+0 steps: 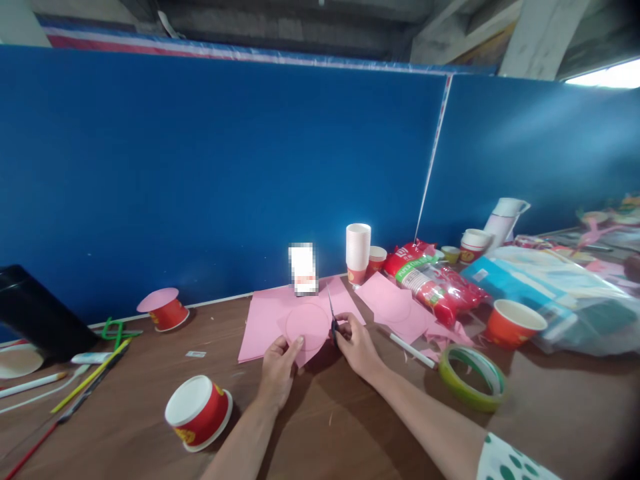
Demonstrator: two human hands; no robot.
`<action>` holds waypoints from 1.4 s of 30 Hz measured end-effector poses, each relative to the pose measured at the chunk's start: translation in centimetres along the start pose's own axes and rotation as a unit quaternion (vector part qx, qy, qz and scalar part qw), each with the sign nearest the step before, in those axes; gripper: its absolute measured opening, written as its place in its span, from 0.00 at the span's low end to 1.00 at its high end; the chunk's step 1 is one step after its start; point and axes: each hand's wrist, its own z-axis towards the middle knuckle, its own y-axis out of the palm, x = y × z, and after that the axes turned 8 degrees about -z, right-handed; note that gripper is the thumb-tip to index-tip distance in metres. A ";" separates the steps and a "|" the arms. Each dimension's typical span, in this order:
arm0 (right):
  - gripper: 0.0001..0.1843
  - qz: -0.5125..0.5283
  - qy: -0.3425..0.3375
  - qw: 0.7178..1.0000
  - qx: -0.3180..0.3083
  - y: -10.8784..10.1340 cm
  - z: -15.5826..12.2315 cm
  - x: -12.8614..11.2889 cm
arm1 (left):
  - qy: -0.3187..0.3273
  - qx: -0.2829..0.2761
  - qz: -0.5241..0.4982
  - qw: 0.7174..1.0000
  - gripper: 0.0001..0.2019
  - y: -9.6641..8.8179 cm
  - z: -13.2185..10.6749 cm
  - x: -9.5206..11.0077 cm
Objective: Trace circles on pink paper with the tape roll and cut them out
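Observation:
Between thumb and fingers, my left hand [281, 368] pinches the lower left edge of a pink sheet of paper [309, 327], which has a circle drawn on it. My right hand [356, 343] grips a pair of dark-handled scissors [334, 319], blades pointing up and away from me beside the right edge of the circle. Fingers cover part of the handles, and whether the blades are on the paper is hard to make out. Beneath lies larger pink paper [260, 320]. To the right rests another pink sheet [385, 297], also marked with a circle.
Paper cups [358, 250] stand stacked near the blue partition [225, 167]. At right are a tape roll [473, 379], a white marker [413, 351], a red plastic package [430, 280] and an orange cup [515, 325]. An upturned red cup [199, 412] is at front left.

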 end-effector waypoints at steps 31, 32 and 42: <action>0.11 0.002 0.005 1.000 -0.002 -0.1 0.0 -0.3 | 0.022 0.003 -0.012 1.000 0.19 -0.1 0.2 -0.1; 0.12 0.001 0.005 1.000 -0.002 -0.1 0.0 -0.3 | 0.022 0.002 -0.010 1.000 0.19 -0.1 0.2 -0.1; 0.11 0.003 0.005 1.000 -0.001 0.0 0.0 -0.2 | 0.018 -0.006 -0.023 1.000 0.19 -0.3 0.3 -0.2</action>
